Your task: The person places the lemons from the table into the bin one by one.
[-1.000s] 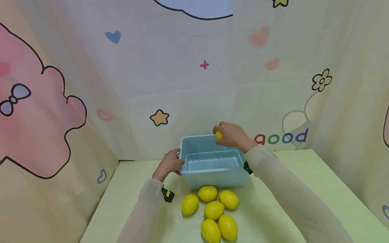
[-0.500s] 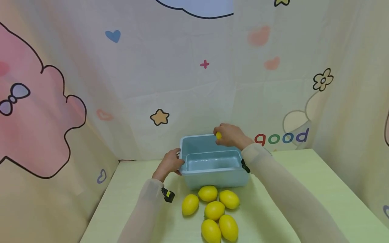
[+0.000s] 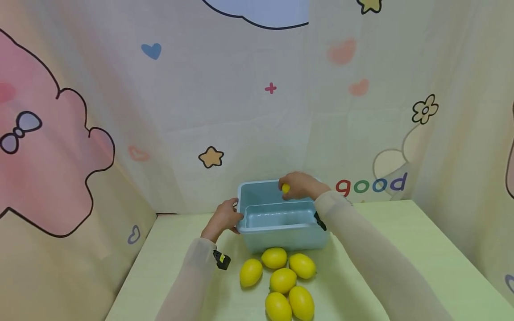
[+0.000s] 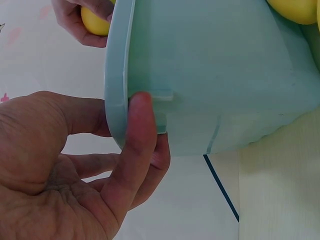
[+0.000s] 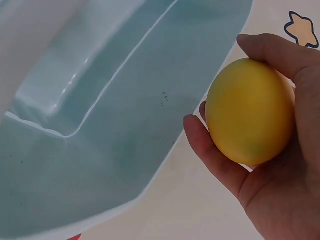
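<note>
A pale blue plastic bin (image 3: 287,237) stands on the table, its inside bare where it shows. At the bin's left rim, my left hand (image 3: 223,218) grips the edge; in the left wrist view the thumb and fingers (image 4: 140,135) close over the rim from both sides. My right hand (image 3: 301,185) holds a lemon (image 5: 252,112) over the back part of the bin, fingers curled round it. Several more lemons (image 3: 283,280) lie grouped on the table in front of the bin.
The light green table (image 3: 369,249) reaches out on both sides of the bin. Close behind it hangs a printed curtain (image 3: 249,133) with hearts, stars and the word "good". Curtains also close off the left and right sides.
My right hand has come slightly down and left with the lemon, lower over the bin. The left hand keeps its grip on the rim, and the loose lemons have not moved.
</note>
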`<state>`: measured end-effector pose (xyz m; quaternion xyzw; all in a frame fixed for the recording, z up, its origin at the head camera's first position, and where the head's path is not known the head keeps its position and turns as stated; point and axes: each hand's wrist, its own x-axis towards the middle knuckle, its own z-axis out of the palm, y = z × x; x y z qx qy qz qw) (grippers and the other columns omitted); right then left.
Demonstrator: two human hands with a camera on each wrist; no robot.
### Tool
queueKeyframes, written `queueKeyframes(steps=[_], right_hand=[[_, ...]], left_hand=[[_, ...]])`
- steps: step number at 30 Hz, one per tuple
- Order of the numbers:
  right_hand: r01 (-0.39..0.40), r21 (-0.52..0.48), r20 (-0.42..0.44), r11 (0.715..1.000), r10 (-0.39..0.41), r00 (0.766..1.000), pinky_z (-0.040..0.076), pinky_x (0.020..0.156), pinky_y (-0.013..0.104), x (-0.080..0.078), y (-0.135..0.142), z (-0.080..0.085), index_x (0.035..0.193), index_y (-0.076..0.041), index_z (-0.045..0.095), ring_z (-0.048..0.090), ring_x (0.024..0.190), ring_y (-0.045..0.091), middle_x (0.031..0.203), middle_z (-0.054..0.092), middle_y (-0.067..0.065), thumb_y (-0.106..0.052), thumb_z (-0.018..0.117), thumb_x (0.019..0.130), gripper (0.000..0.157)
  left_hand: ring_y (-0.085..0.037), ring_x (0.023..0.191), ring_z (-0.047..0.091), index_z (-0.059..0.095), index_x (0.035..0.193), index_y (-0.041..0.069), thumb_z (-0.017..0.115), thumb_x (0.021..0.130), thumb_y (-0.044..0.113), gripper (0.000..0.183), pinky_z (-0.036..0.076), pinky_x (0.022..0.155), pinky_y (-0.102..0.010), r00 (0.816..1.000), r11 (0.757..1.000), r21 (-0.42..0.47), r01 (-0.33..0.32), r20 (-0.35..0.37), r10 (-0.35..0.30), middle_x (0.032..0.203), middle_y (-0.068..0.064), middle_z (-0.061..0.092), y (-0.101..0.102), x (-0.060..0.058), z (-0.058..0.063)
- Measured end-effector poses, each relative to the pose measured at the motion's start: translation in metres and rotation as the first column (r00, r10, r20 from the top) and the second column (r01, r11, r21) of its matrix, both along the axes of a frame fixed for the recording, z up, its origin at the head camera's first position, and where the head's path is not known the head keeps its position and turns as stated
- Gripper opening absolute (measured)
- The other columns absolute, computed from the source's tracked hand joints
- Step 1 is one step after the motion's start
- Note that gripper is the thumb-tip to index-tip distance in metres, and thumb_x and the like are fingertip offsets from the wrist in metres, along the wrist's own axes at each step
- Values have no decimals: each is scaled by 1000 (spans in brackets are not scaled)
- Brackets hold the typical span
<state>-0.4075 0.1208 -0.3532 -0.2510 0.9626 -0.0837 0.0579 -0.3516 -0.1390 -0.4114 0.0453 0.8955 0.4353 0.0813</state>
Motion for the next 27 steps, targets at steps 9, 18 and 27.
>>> queueKeyframes(steps=[9,18,27], right_hand=[[6,5,71,1000,-6,997,53,82,33,-1,-2,-6,120,-19,67,55,99,24,117,65,4,-30,71,88,35],[37,2,128,999,-37,991,57,81,36,0,2,-11,126,-19,61,61,97,24,129,59,12,-29,70,89,40],[27,14,101,1000,-28,994,52,97,45,3,6,-8,125,-19,62,56,116,29,134,59,14,-33,68,90,39]], left_hand=[[-28,83,69,34,151,4,59,90,5,66,60,53,-36,1000,1000,7,-6,18,5,126,-27,58,0,-1,0],[-30,85,69,35,151,5,60,90,5,66,60,53,-36,1000,1000,7,-6,4,6,127,-27,58,1,0,1],[-31,86,69,36,150,4,60,89,4,65,59,51,-35,1000,1000,4,-10,-5,10,127,-27,57,3,0,1]])
